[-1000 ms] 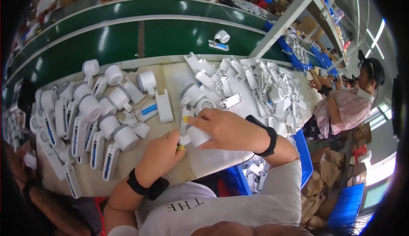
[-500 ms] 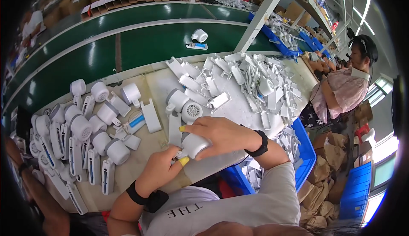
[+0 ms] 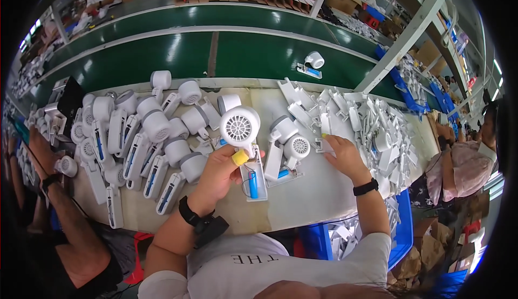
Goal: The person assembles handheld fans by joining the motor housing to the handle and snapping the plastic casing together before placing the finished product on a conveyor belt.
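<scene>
My left hand [image 3: 217, 175] grips a white handheld fan [image 3: 239, 127] by its neck, grille facing up. The fan's handle is uncovered, showing a blue battery [image 3: 253, 184] and thin wires. Yellow tape wraps my left thumb. My right hand [image 3: 346, 158] is closed at the near left edge of a pile of white plastic covers [image 3: 372, 131], its fingertips pinching a white plastic handle cover [image 3: 319, 145]. Between my hands lie two more fans, one grille [image 3: 297, 147] facing up, with another blue battery showing beside them.
Many assembled fans [image 3: 156, 125] crowd the table at left, beside another person's arm [image 3: 70, 218]. Beyond the table runs a green conveyor [image 3: 259, 56] with one open fan [image 3: 314, 60] on it. A blue bin [image 3: 402, 234] of white parts stands at the near right; a person sits farther right.
My hands have parted: the left now holds the fan up with its open handle showing, while the right has moved to the cover pile. The whole view has swung left.
</scene>
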Action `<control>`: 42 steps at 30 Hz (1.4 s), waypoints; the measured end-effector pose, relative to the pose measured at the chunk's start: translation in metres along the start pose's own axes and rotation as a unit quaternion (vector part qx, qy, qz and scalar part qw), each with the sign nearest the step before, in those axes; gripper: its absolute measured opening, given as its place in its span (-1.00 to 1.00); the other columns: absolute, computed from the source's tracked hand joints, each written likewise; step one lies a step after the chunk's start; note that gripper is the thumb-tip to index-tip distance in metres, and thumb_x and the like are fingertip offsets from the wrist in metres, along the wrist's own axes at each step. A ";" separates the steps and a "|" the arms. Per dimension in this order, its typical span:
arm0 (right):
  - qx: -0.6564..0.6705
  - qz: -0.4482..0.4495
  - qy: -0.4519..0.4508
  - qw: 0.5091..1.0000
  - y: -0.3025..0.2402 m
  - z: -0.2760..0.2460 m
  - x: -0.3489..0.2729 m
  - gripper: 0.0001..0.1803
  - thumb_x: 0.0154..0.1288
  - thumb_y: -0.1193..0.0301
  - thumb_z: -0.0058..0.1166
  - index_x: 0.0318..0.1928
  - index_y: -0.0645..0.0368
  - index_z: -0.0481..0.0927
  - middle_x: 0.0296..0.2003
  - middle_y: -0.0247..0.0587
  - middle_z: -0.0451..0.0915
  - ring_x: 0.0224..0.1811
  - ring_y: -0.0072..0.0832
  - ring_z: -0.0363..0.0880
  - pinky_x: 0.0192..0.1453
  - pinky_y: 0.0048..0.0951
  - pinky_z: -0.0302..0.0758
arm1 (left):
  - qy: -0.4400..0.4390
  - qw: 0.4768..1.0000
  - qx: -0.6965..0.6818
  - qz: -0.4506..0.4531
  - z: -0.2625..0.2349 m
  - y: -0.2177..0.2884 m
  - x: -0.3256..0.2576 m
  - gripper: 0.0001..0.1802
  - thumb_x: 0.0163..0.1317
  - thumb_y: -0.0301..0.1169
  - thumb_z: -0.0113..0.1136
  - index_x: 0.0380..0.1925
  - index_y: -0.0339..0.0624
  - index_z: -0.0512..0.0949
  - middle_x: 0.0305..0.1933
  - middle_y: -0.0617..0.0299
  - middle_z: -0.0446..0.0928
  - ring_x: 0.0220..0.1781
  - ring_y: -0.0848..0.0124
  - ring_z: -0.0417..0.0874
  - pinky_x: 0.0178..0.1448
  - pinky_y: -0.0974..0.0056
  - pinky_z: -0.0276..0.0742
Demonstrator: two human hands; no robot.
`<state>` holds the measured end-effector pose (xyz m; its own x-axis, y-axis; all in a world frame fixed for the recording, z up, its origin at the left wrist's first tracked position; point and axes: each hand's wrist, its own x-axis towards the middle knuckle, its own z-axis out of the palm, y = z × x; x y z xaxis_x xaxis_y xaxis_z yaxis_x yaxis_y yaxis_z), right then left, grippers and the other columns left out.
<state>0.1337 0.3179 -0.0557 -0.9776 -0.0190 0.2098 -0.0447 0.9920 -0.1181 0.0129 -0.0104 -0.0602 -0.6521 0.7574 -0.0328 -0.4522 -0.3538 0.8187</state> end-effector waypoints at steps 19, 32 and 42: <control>0.184 -0.200 0.164 0.948 -0.170 -0.031 0.049 -0.45 -0.24 0.49 0.26 -0.10 0.14 0.43 0.00 -0.21 0.51 -0.37 -0.33 0.51 -0.30 -0.45 0.49 | 0.105 0.977 -0.031 0.184 0.007 -0.022 0.005 -0.70 0.22 -0.48 0.06 -0.05 -0.36 0.43 -0.03 0.06 0.50 -0.07 0.26 0.57 -0.06 0.19 0.60; 0.445 -0.016 0.131 0.886 -0.187 -0.004 0.039 -0.46 -0.01 0.52 0.22 0.04 0.23 0.36 -0.11 -0.19 0.56 -0.26 -0.48 0.56 -0.25 -0.51 0.48 | 0.144 0.953 0.033 0.266 0.019 -0.031 -0.002 -0.75 0.18 -0.55 0.10 -0.12 -0.34 0.50 -0.10 0.13 0.55 -0.10 0.42 0.57 -0.03 0.33 0.50; 0.244 -0.071 0.108 0.961 -0.171 -0.036 0.042 -0.34 -0.04 0.46 0.18 0.13 0.31 0.28 -0.02 0.14 0.46 -0.08 -0.15 0.53 -0.03 -0.35 0.48 | 0.127 0.959 -0.083 0.238 0.018 -0.025 0.004 -0.71 0.19 -0.53 0.06 -0.05 -0.25 0.41 -0.05 0.11 0.50 -0.08 0.30 0.56 -0.05 0.12 0.55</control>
<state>0.1080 0.1523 0.0077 -0.8910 -0.0708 0.4484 -0.3174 0.8034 -0.5038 0.0327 0.0114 -0.0707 -0.9262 0.3382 0.1668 -0.1434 -0.7250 0.6737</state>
